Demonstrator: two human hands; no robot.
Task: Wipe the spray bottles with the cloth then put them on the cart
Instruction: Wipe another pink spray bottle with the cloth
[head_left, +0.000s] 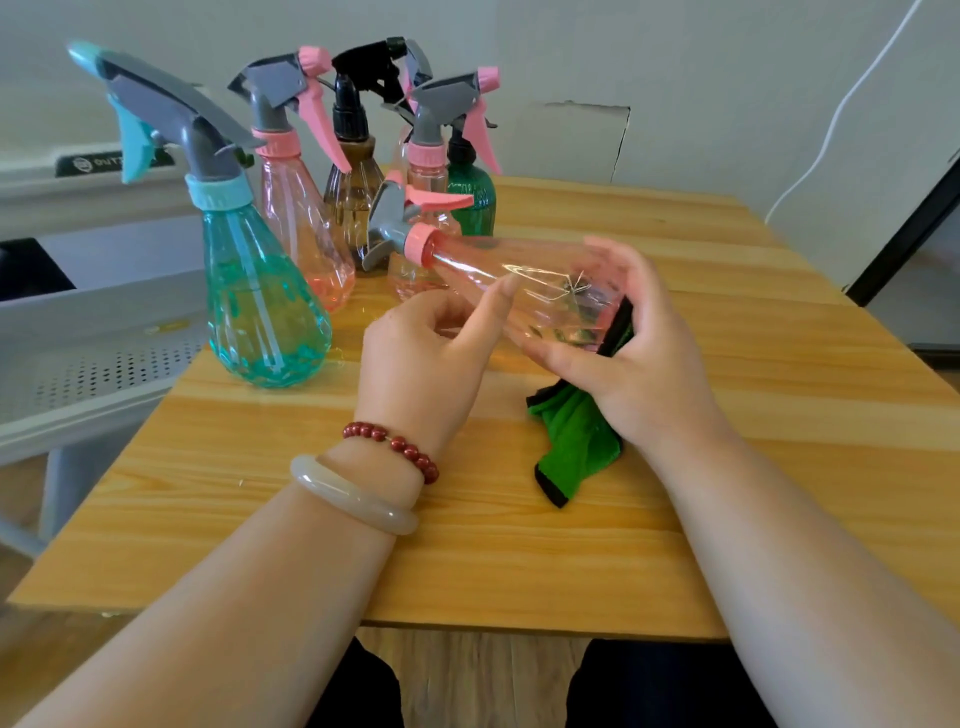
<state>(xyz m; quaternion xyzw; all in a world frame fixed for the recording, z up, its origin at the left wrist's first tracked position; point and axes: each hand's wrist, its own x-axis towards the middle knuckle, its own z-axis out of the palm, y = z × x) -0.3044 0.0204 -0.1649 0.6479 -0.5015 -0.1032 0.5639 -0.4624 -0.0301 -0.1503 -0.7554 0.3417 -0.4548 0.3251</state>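
A pink spray bottle (498, 270) lies on its side in the air above the wooden table (519, 545), nozzle pointing left. My left hand (431, 358) holds its body from below, thumb along the side. My right hand (639, 348) grips the bottle's base with the green cloth (576, 441) pressed against it; the cloth hangs down onto the table. Several other spray bottles stand at the back left: a teal one (260, 306), a pink one (306, 228), a brown one (353, 197), another pink one (426, 171) and a green one (475, 202).
A grey cart (93, 332) with a perforated shelf stands left of the table. A white wall and a white cable (841, 109) are behind. The table's right and near parts are bare wood.
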